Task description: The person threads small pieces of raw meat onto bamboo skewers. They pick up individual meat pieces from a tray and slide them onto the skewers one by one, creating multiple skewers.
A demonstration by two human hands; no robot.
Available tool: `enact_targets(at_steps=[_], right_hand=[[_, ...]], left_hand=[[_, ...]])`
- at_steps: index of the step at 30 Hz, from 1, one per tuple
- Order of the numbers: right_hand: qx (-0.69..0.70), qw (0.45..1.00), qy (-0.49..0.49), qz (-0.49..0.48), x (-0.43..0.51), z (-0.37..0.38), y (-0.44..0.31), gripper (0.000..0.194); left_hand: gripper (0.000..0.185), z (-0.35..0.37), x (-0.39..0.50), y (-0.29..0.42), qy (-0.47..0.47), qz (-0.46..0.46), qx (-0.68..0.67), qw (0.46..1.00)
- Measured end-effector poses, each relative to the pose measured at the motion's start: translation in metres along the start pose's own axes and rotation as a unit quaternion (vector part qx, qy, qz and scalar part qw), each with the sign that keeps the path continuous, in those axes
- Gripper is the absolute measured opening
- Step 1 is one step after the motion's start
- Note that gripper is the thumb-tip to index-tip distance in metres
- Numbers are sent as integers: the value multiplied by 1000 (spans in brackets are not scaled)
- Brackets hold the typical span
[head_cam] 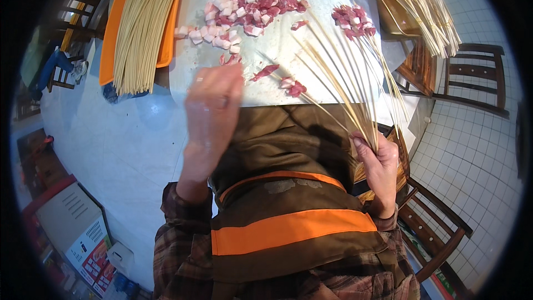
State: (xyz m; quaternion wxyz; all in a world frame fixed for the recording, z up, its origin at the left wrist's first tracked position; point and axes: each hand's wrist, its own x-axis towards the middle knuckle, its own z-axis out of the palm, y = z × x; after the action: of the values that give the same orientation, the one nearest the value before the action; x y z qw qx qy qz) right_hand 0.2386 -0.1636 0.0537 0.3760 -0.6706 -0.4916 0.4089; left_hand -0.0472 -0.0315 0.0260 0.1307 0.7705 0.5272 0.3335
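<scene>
My right hand (377, 154) grips the lower ends of a fanned bunch of bamboo skewers (339, 79). One of these skewers carries a few pieces of red and pale meat (293, 86), and a strip of red meat (265, 72) lies near its tip. My left hand (214, 106), blurred, is over the near edge of the white board (266, 50); whether its fingers hold anything is unclear. Beyond it lie white fat cubes (220, 39) and a heap of red meat chunks (270, 2). Loaded skewers with meat at their tips (354, 21) lie at the board's right.
An orange tray (109, 50) at the left holds many bare skewers (145, 29). Another container (395, 16) with bundled skewers (424, 12) stands at the right. Wooden chairs (474, 73) are on the right, and a person's leg (56, 64) shows at far left.
</scene>
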Motion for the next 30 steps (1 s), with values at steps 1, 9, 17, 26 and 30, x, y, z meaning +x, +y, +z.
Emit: enact_targets(at_steps=[1,9,17,26,30], right_hand=[[-1,1000,4,-4,1,-1,-1,10],[-52,998,-30,-2,13,-10,5,11],[-47,998,-43,9,16,-13,10,10],[-10,998,-59,32,23,-15,11,10],[-5,998,-52,34,22,-11,9,11]], left_hand=[[20,6,-3,6,-22,0,-30,999],[22,39,12,4,38,67,-28,997],[25,48,19,4,36,49,-55,997],[23,45,22,8,12,37,-44,998],[24,44,21,10,-4,10,-49,999]])
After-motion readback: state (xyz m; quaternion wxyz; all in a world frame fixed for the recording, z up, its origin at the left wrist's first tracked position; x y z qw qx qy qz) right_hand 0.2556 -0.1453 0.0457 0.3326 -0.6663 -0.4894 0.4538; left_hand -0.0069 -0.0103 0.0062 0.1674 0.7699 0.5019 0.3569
